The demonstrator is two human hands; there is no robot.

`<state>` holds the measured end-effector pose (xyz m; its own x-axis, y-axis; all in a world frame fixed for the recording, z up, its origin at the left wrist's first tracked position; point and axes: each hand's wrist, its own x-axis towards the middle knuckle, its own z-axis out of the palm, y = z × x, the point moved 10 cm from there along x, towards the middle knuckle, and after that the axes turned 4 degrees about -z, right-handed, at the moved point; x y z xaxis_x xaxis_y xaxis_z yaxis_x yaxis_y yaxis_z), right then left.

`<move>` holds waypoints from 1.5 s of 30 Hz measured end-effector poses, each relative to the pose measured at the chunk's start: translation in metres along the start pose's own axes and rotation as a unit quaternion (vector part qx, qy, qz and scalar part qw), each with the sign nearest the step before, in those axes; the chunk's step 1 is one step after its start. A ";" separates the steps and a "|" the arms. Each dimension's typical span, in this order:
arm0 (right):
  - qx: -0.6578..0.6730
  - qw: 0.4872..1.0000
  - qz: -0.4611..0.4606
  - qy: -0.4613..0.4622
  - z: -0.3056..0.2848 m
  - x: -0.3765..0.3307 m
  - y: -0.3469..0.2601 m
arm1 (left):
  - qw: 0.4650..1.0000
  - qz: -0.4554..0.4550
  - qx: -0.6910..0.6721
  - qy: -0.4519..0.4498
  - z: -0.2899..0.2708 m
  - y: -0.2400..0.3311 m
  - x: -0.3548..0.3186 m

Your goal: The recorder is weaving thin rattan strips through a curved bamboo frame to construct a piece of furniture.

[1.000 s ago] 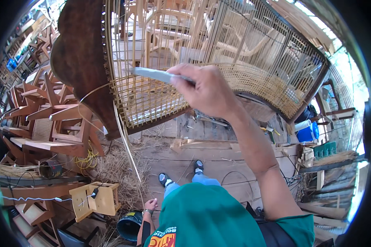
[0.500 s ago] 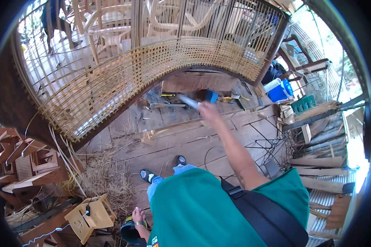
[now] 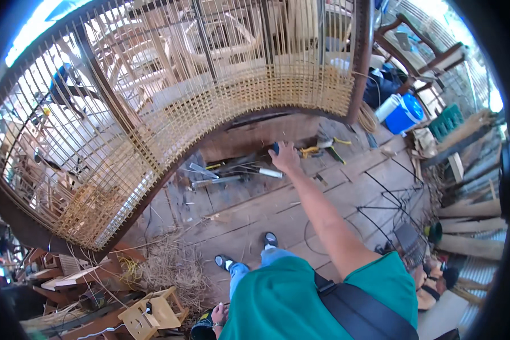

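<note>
My right hand (image 3: 288, 157) reaches out over the tools on the floor boards. Its fingers are spread at a small blue thing (image 3: 275, 148), mostly covered by the hand; whether they grip it I cannot make out. Close by lies a tool with a white handle (image 3: 271, 173). Yellow-handled pliers (image 3: 309, 152) and a green-and-black tool (image 3: 335, 155) are to the right of the hand. My left hand (image 3: 220, 313) hangs low at my side, fingers loosely bent and seemingly empty, above a dark bucket (image 3: 202, 330).
A large curved wooden frame with woven cane (image 3: 221, 107) stands ahead. A blue-and-white cooler (image 3: 405, 113) and green crate (image 3: 446, 122) are at right. Cane scraps (image 3: 178, 266), a wooden stool (image 3: 153, 314) and thin black metal rods (image 3: 388, 195) lie around me.
My right hand has let go of the white-handled tool, which now lies among the others, and has come down at the blue thing. My view has shifted, with the cane frame further left.
</note>
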<state>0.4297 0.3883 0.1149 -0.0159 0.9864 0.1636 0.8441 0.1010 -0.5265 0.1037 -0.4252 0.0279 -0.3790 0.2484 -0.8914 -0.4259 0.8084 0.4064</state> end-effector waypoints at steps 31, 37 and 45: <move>0.370 0.853 -0.342 -0.137 -0.020 0.240 -0.526 | 0.999 0.042 -0.020 0.020 0.023 0.288 0.235; -0.032 0.949 -0.111 0.294 -0.257 0.424 -0.113 | 0.994 0.054 0.090 -0.026 0.079 0.363 0.184; -0.107 0.843 -0.034 0.527 -0.343 0.377 0.006 | 0.990 0.025 0.114 -0.079 0.187 0.360 0.150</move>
<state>0.6131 0.7165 0.4598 0.3212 0.3052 0.8965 0.9397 0.0150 -0.3418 0.0471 0.0035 0.0028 -0.2545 0.3566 -0.8989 -0.2073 0.8878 0.4109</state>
